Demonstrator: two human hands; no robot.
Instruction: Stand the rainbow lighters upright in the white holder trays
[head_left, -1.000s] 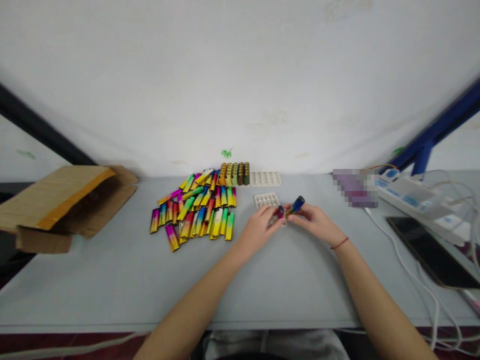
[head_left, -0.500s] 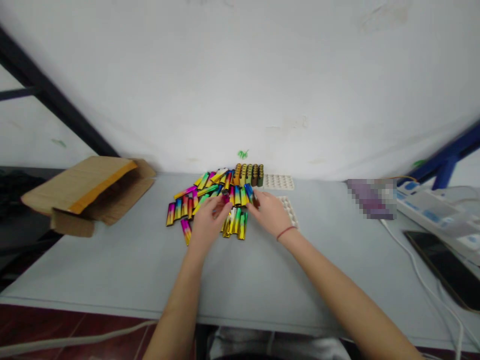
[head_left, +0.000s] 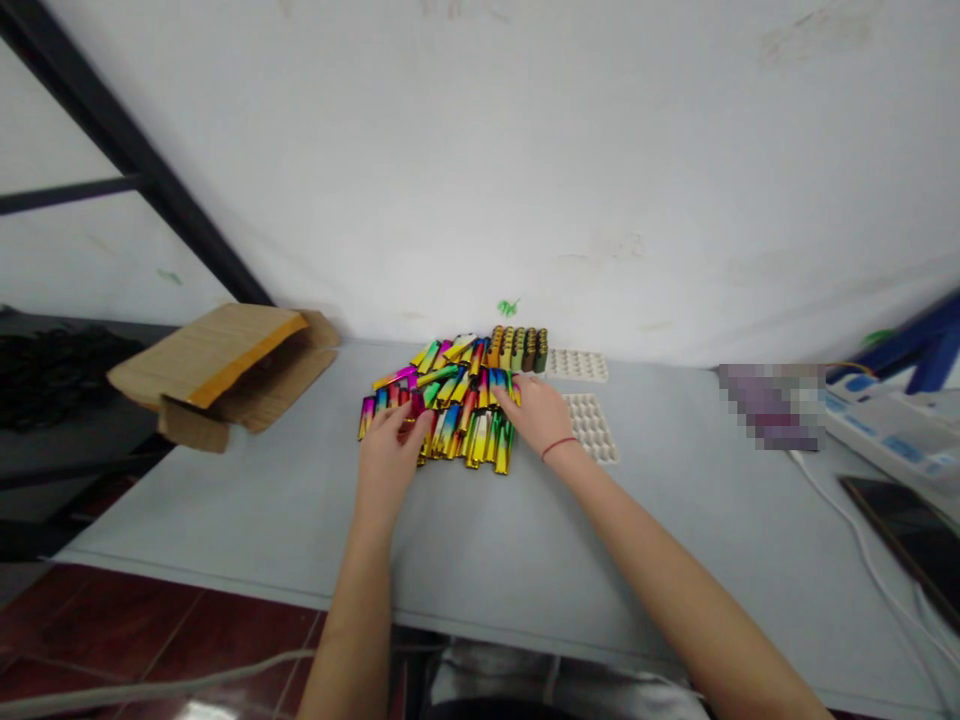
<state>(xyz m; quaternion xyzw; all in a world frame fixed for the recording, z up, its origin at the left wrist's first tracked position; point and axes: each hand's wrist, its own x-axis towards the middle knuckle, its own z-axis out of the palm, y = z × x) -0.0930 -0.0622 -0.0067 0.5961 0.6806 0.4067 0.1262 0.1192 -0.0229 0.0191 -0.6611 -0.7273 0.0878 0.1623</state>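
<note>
A loose pile of shiny lighters (head_left: 448,432), coloured in gradients of gold, magenta, blue and green, lies mid-table. At its left front edge my left hand (head_left: 386,450) has thumb and fingers curled round a magenta lighter (head_left: 417,403). My right hand (head_left: 544,412), with a thin red band at the wrist, reaches in from the right. Its thumb and fingers close on a gold-green lighter (head_left: 514,388), partly hidden by the hand. Just behind stands a tight block of upright lighters (head_left: 517,350), gold to dark green, their tops showing.
Two white trays with rows of holes, a back tray (head_left: 576,365) and a front tray (head_left: 592,428), lie right of the pile. An open cardboard box (head_left: 225,350) is at left. A power strip (head_left: 892,435), a dark phone (head_left: 907,530) and a white cable (head_left: 847,515) are at right.
My left hand has moved left and apart from my right hand, to the pile's left front. More lighters show between the hands. The whole view has shifted slightly.
</note>
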